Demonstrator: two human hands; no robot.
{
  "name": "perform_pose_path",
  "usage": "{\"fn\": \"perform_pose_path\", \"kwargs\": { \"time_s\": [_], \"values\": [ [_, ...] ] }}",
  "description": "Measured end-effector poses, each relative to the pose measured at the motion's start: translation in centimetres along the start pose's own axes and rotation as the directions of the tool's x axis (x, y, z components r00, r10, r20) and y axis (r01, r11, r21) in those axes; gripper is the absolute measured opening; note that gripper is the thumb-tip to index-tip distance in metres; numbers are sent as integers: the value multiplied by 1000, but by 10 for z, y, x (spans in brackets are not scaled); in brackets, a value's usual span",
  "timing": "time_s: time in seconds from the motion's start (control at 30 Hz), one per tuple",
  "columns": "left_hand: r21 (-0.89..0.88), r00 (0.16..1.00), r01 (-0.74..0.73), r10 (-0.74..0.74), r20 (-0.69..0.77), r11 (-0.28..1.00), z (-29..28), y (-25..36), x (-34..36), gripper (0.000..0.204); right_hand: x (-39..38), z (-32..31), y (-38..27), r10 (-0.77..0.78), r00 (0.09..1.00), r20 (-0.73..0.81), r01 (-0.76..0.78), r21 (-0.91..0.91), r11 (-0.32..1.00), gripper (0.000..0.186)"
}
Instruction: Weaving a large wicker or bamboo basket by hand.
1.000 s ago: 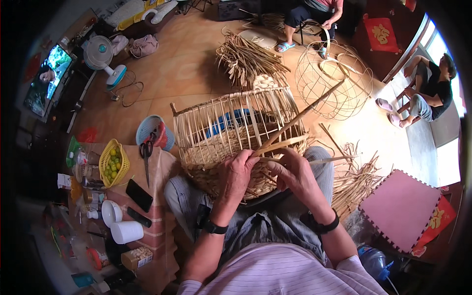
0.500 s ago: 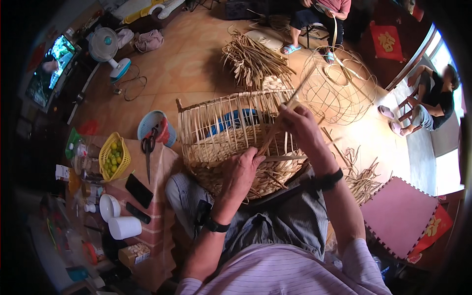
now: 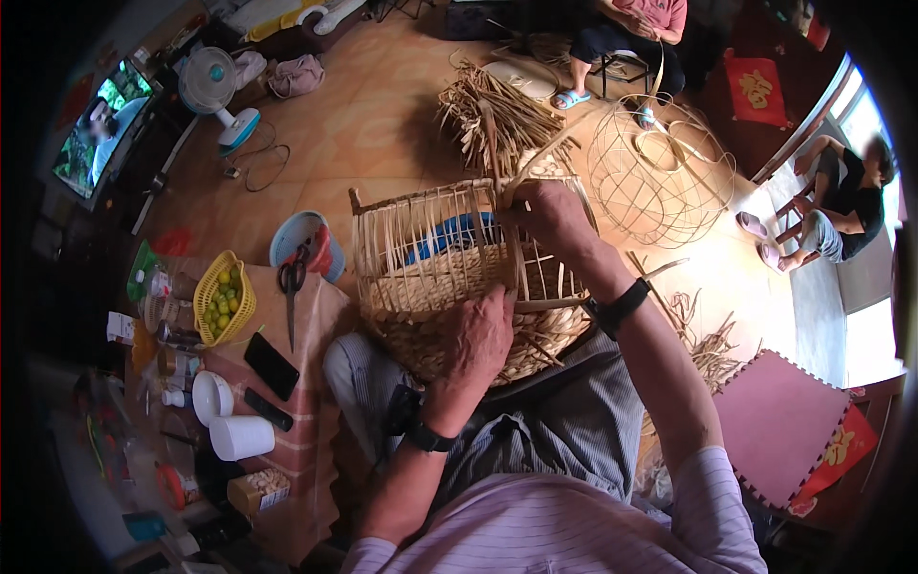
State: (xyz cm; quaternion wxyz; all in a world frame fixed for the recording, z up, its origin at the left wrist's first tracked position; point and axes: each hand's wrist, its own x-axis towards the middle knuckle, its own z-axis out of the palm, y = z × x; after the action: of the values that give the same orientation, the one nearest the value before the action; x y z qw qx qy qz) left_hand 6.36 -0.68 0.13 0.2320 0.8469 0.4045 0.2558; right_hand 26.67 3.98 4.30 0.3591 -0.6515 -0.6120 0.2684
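A half-woven basket (image 3: 406, 277) of pale dried plant strands rests on my lap, with open upright stakes on its far side. My left hand (image 3: 478, 335) is closed at the basket's near part, its fingertips on the lower end of a brown straw strand (image 3: 514, 266). My right hand (image 3: 557, 222) grips that strand higher up, close to the basket's far rim. The strand's free end sticks up past the rim. Loose strand ends poke out at the basket's near right side. Something blue shows through the stakes.
On the left, a cloth-covered table (image 3: 320, 330) bears scissors (image 3: 292, 277), a yellow basket of green fruit (image 3: 224, 298), a phone (image 3: 272, 365) and white cups. Beyond lie a straw bundle (image 3: 492, 120) and a round wire-like frame (image 3: 660, 172). Two people sit farther off.
My right hand has moved left and down to the basket's rim, bringing the strand more upright against the stakes. My left hand has shifted slightly right and stays low on the strand.
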Motion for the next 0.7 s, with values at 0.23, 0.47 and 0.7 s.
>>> {"fn": "perform_pose_path", "kwargs": {
  "time_s": [0.23,0.47,0.7],
  "values": [
    [3,1000,-11,11,9,1000,-5,4,1,24,-2,23,-11,-370,921,-121,189,-691,698,14],
    [0,999,33,-33,26,999,1,4,2,21,-5,32,-14,-243,954,-177,94,-593,800,12],
    [16,993,105,-105,46,994,5,8,9,21,-21,19,-3,-228,948,-221,144,-340,929,28]
  ]
}}
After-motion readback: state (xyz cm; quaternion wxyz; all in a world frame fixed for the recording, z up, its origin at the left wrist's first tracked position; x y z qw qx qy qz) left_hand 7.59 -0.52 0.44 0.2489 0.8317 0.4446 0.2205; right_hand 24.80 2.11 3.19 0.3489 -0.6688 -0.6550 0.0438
